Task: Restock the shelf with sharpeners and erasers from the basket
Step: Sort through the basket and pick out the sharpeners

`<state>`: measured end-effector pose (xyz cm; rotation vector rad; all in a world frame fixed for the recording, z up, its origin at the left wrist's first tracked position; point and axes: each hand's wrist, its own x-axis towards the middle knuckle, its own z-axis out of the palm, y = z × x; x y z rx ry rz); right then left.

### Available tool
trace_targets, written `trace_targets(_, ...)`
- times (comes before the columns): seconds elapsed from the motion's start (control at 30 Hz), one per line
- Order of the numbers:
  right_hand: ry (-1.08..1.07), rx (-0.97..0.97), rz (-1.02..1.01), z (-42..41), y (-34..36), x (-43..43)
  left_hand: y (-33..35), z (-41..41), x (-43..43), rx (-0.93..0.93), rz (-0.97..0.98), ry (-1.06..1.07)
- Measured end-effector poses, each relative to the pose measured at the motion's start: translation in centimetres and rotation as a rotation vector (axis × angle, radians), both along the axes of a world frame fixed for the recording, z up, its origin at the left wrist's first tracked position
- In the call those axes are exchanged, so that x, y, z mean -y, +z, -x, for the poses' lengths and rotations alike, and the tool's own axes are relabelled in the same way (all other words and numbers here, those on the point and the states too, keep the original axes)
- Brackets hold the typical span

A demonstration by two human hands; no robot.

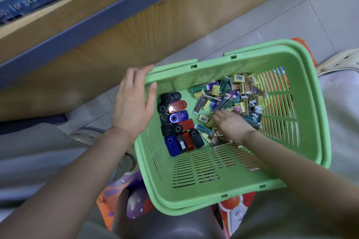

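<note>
A green plastic basket [310,114] sits in front of me on a patterned stool. Several sharpeners [177,120] in black, red and blue lie in its left half. A heap of small wrapped erasers [239,93] fills the right half. My left hand [132,103] rests on the basket's left rim, fingers straight along the outer corner and thumb lying over the rim. My right hand [229,122] is down in the eraser heap, its fingers curled into the pile around some erasers. The fingertips are partly buried and blurred.
The wooden shelf unit [136,31] with a grey edge strip runs across the upper left, with a printed eraser display on it. Grey floor tiles [252,25] lie beyond the basket. A white chair [342,62] stands at the right edge. My knees are at the bottom.
</note>
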<state>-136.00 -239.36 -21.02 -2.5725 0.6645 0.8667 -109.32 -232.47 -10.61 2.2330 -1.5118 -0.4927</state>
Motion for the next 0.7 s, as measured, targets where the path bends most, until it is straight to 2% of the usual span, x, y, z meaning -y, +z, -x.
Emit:
trace_targets(0.1,0.022,-0.065,-0.121,-1.5,-1.2,-1.9,0.0,0.0,0.0,-0.004,-0.001,0.006)
trace_targets(0.2,0.068,-0.17,-0.065,-3.3,-2.3,-3.2,-0.1,0.0,-0.1,-0.001,0.003,0.006)
trace_targets(0.33,-0.058,-0.256,-0.082,-4.6,-2.9,-3.8,-0.1,-0.1,0.0,0.008,0.001,0.003)
trace_targets(0.43,-0.168,-0.215,-0.124,-4.5,-3.1,-3.2,-0.1,-0.1,0.0,0.006,-0.004,0.002)
trace_targets(0.57,-0.328,0.017,-0.064,-3.5,-1.4,-0.6,-0.1,-0.2,0.0,0.008,0.004,0.001)
trace_targets(0.63,-0.309,0.09,0.043,-3.0,0.1,1.2,-0.1,-0.1,0.0,0.01,0.003,0.002)
trace_targets(0.7,-0.196,0.016,0.163,-2.6,1.4,2.7,-0.1,-0.1,0.0,0.009,0.005,0.002)
